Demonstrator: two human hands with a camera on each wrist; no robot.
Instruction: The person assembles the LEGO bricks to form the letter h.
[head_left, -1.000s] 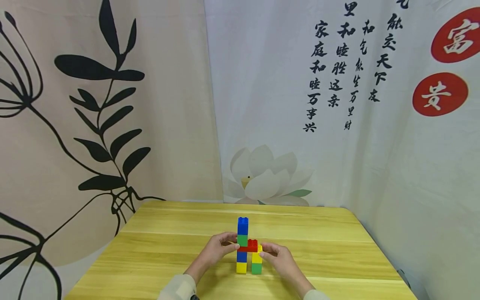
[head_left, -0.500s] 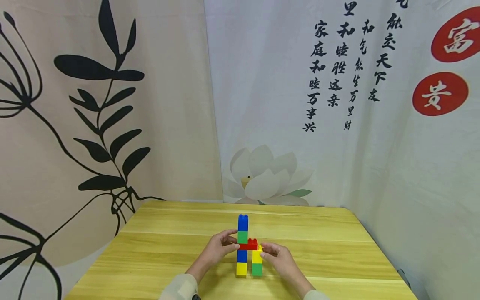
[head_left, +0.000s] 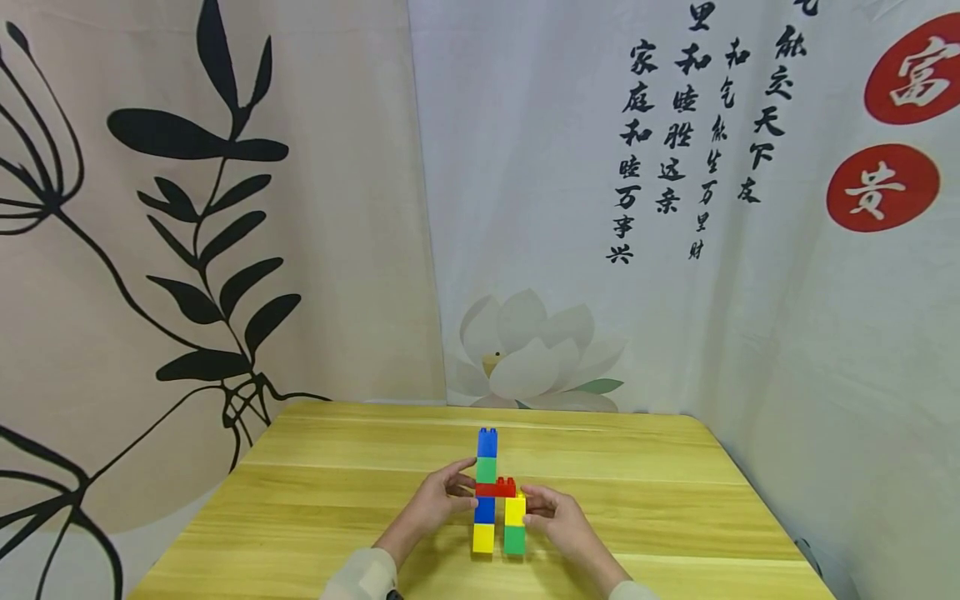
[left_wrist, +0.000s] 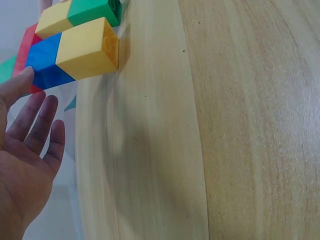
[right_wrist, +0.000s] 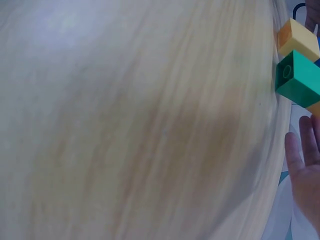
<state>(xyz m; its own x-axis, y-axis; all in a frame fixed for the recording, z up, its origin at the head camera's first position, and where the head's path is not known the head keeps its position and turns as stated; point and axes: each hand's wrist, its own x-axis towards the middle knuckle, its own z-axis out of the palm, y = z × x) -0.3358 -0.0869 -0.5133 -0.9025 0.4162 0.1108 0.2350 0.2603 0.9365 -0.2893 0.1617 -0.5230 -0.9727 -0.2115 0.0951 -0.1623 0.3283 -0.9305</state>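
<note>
I find the block structure (head_left: 495,492) standing at lower centre of the head view on the wooden table (head_left: 337,500): two short columns bridged by a red brick (head_left: 497,487), the left stack taller. My left hand (head_left: 438,504) touches the bridge with relaxed fingers; my right hand (head_left: 558,517) pinches the right column. In my judgement, uneven sideways pressure could topple the taller stack or unseat the bridge.
</note>
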